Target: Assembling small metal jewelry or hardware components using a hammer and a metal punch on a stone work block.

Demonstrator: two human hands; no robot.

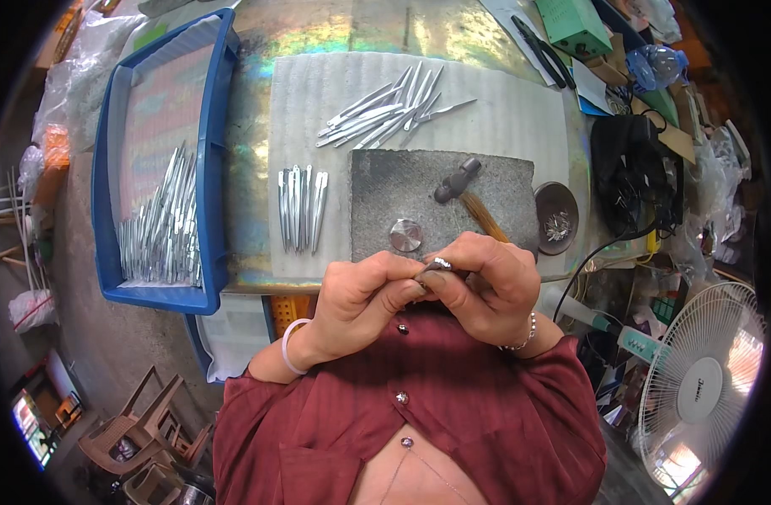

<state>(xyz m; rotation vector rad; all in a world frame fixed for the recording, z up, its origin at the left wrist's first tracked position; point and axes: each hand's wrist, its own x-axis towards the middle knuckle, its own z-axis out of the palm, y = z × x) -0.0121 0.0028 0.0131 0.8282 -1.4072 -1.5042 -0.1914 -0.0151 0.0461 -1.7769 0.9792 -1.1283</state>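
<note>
My left hand (370, 296) and my right hand (486, 282) meet over the table's front edge, thumbs and forefingers pinched together. Between their fingertips is a small shiny metal piece (438, 265); the fingers cover most of it, so its kind is unclear. Just beyond them lies a dark stone slab (385, 189). A round metal disc (405, 235) and a hammer (458, 180) with a wooden handle rest on it, the handle reaching toward my right hand. Right of the slab stands a dark round dish (550, 199) with small silvery pins in it.
Slim pointed metal pieces lie in a loose pile (394, 109) and a neat row (301, 210) on a white foam sheet (305, 101). A blue tray (214, 160) at left holds many similar ones. Black pliers (544, 52), a green box (573, 27) and a fan (699, 387) are at right.
</note>
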